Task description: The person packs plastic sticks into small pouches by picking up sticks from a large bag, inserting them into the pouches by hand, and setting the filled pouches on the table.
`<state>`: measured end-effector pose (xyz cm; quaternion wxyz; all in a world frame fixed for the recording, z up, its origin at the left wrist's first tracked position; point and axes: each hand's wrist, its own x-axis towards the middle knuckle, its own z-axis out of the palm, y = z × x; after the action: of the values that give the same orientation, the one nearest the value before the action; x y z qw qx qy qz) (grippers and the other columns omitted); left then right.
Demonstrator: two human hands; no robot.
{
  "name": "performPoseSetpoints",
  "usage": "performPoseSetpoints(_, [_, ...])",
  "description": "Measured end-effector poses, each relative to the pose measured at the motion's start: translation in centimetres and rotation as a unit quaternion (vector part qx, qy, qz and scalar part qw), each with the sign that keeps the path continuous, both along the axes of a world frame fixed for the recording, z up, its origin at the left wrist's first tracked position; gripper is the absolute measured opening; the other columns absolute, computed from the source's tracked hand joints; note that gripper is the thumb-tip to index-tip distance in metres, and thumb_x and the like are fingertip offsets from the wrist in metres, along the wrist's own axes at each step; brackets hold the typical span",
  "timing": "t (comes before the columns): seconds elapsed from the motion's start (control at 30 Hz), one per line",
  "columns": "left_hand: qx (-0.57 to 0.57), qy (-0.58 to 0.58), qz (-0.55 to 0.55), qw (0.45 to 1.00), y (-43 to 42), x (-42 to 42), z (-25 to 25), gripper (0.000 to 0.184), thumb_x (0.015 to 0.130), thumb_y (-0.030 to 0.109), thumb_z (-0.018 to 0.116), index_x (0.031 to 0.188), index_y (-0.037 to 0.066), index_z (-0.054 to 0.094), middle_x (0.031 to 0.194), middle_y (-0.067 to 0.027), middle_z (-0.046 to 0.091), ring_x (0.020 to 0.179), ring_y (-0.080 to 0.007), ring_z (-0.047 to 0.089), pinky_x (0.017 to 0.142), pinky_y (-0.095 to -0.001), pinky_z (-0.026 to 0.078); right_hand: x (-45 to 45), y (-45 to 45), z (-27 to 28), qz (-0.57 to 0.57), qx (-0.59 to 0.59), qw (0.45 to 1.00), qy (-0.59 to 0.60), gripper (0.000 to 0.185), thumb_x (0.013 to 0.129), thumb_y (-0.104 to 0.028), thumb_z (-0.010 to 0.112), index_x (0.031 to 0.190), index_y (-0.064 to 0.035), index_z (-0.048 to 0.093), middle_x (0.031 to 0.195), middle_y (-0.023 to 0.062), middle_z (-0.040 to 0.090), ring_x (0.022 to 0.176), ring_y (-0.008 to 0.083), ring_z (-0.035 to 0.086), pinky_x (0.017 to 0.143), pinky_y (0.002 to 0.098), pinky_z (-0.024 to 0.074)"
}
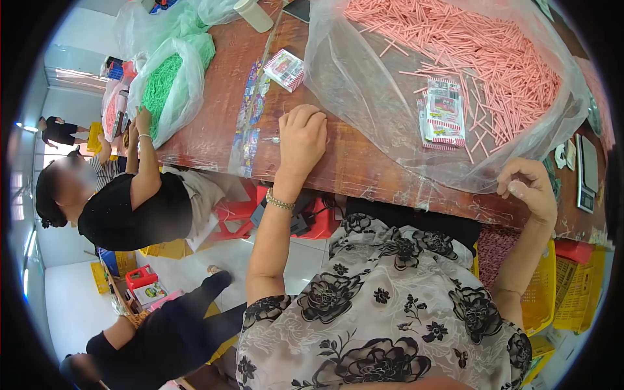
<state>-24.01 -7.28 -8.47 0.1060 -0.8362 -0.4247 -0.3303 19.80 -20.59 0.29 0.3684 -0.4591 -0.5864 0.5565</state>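
Note:
My left hand rests on the brown tabletop with its fingers curled under in a fist. Whatever is inside it, if anything, is hidden. Just beyond it lies a small stack of printed packets with red-striped edges. My right hand is at the table's front edge, beside the rim of a large clear plastic bag; its fingers are loosely bent, the thumb apart, and no object shows in them. Spread on the bag is a heap of thin pink sticks. More striped packets lie on the plastic next to the sticks.
A digital scale stands at the right. Bags of green sticks sit on the left, where a co-worker in black reaches in. A pale cup is at the back. Yellow crates and red stools are below.

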Motion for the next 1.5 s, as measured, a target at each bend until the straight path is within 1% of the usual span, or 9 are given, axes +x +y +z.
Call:
performPoseSetpoints(0.43, [-0.027, -0.049, 0.055, 0.997, 2.7, -6.6, -0.3, 0.012, 0.085, 0.011, 0.067, 0.096, 0.005, 0.068, 0.100, -0.0070, 0.065, 0.096, -0.0274, 0.061, 0.082, -0.0394, 0.044, -0.1, 0.8, -1.8, -0.018, -0.029, 0.999, -0.024, 0.028, 0.085, -0.027, 0.069, 0.093, -0.0003, 0.067, 0.075, 0.0042, 0.065, 0.070, 0.0109, 0.062, 0.062, 0.0236, 0.0501])
performPoseSetpoints(0.53, [-0.035, -0.219, 0.058, 0.973, 3.1, -7.3, -0.7, 0.015, 0.091, 0.011, 0.064, 0.103, 0.002, 0.068, 0.100, -0.0090, 0.067, 0.093, -0.0230, 0.064, 0.081, -0.0361, 0.048, 0.0, 0.8, -1.7, -0.029, -0.037, 0.999, -0.025, 0.028, 0.085, -0.028, 0.069, 0.093, -0.0007, 0.067, 0.075, 0.0037, 0.064, 0.070, 0.0106, 0.061, 0.062, 0.0236, 0.0500])
performPoseSetpoints(0.63, [-0.154, -0.457, 0.141, 0.864, 3.3, -8.6, -0.7, 0.017, 0.097, 0.011, 0.058, 0.105, -0.001, 0.067, 0.100, -0.0089, 0.067, 0.091, -0.0163, 0.063, 0.081, -0.0310, 0.050, 0.4, 0.7, -1.8, -0.033, -0.020, 0.999, -0.025, 0.027, 0.086, -0.027, 0.069, 0.093, -0.0009, 0.067, 0.075, 0.0034, 0.064, 0.069, 0.0104, 0.061, 0.062, 0.0235, 0.0496])
performPoseSetpoints(0.8, [-0.056, -0.446, 0.131, 0.883, 2.3, -7.5, 1.5, 0.023, 0.101, 0.016, 0.054, 0.109, -0.003, 0.065, 0.102, -0.0064, 0.065, 0.088, -0.0125, 0.060, 0.079, -0.0274, 0.048, 1.7, 0.7, -1.7, -0.035, -0.003, 0.999, -0.033, 0.021, 0.088, -0.022, 0.067, 0.090, -0.0006, 0.067, 0.075, 0.0029, 0.064, 0.070, 0.0096, 0.060, 0.062, 0.0235, 0.0482])
performPoseSetpoints(0.9, [-0.212, -0.569, 0.087, 0.790, 0.1, -1.1, 4.8, 0.020, 0.100, 0.013, 0.055, 0.110, -0.001, 0.065, 0.103, -0.0060, 0.064, 0.091, -0.0121, 0.058, 0.079, -0.0267, 0.048, 2.5, 1.6, -0.8, -0.039, 0.009, 0.995, -0.095, 0.020, 0.089, -0.020, 0.065, 0.088, -0.0001, 0.067, 0.074, 0.0010, 0.062, 0.069, 0.0083, 0.057, 0.062, 0.0239, 0.0459])
performPoseSetpoints(1.03, [-0.093, -0.391, -0.068, 0.913, 1.7, 6.8, 4.2, 0.015, 0.091, 0.001, 0.062, 0.104, -0.001, 0.067, 0.095, -0.0072, 0.065, 0.084, -0.0150, 0.060, 0.073, -0.0273, 0.048, 0.9, 4.9, 1.5, -0.038, 0.115, 0.967, -0.226, 0.021, 0.090, -0.020, 0.063, 0.088, 0.0008, 0.065, 0.070, 0.0012, 0.058, 0.064, 0.0088, 0.051, 0.058, 0.0275, 0.0411])
performPoseSetpoints(1.27, [-0.235, -0.296, -0.186, 0.907, 1.8, 17.4, 4.5, 0.015, 0.084, 0.003, 0.067, 0.099, 0.002, 0.071, 0.096, -0.0117, 0.068, 0.082, -0.0191, 0.065, 0.073, -0.0301, 0.051, -2.3, 12.9, -2.8, -0.152, 0.176, 0.895, -0.381, 0.036, 0.085, -0.035, 0.066, 0.080, 0.0000, 0.064, 0.065, 0.0139, 0.060, 0.061, 0.0277, 0.058, 0.058, 0.0399, 0.0447])
performPoseSetpoints(1.37, [-0.203, -0.261, -0.201, 0.922, 2.2, 18.9, 3.5, 0.017, 0.080, 0.003, 0.068, 0.096, 0.002, 0.069, 0.096, -0.0148, 0.065, 0.081, -0.0296, 0.064, 0.070, -0.0362, 0.052, -3.4, 14.4, -1.9, -0.208, 0.184, 0.865, -0.417, 0.032, 0.084, -0.033, 0.065, 0.083, -0.0007, 0.065, 0.073, 0.0169, 0.064, 0.071, 0.0340, 0.063, 0.065, 0.0440, 0.0482])
performPoseSetpoints(1.5, [-0.084, -0.229, -0.174, 0.954, 3.8, 20.2, 2.8, 0.027, 0.080, 0.009, 0.069, 0.107, 0.002, 0.066, 0.101, -0.0145, 0.065, 0.094, -0.0340, 0.061, 0.085, -0.0430, 0.047, -1.9, 17.1, -2.3, -0.189, 0.319, 0.781, -0.503, 0.024, 0.084, -0.023, 0.062, 0.089, 0.0008, 0.062, 0.088, 0.0186, 0.064, 0.086, 0.0363, 0.064, 0.074, 0.0462, 0.0514])
